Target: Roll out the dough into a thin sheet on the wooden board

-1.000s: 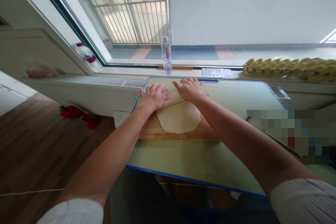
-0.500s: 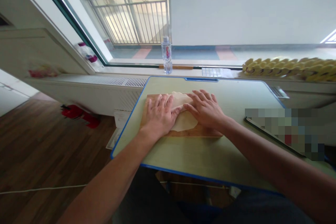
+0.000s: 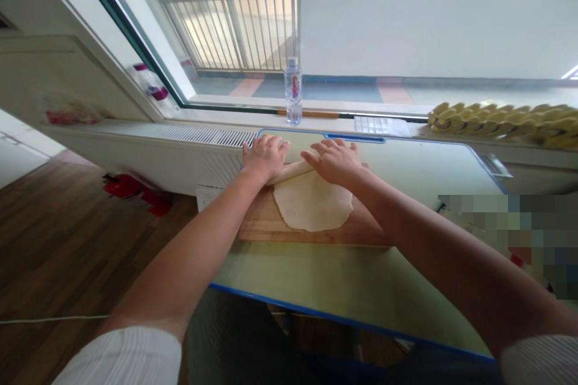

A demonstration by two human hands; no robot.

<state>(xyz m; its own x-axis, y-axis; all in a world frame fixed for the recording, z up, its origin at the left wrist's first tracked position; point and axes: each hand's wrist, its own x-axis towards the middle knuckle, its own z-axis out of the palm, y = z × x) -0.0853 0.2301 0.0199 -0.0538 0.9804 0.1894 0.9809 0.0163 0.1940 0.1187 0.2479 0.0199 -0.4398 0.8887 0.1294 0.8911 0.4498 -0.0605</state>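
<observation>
Dough (image 3: 313, 204) flat on board (image 3: 259, 219), on the body side of both hands.
Roll (image 3: 289, 173) (pin or wrapped dough, can't tell) runs crosswise along the dough's far edge, left end slightly closer to the body. Left hand (image 3: 265, 157) sits over its left part, right hand (image 3: 335, 161) over its right: palms down, fingers spread, hands apart, no grip visible. Loose sheet lies between the forearms; right hand is nearer, overlapping its far right corner.

Just the one head view, looking forward and slightly down from behind and above the hands (image 3: 336, 160), fairly close, counter (image 3: 316, 266) below them, window (image 3: 383, 18) beyond.
</observation>
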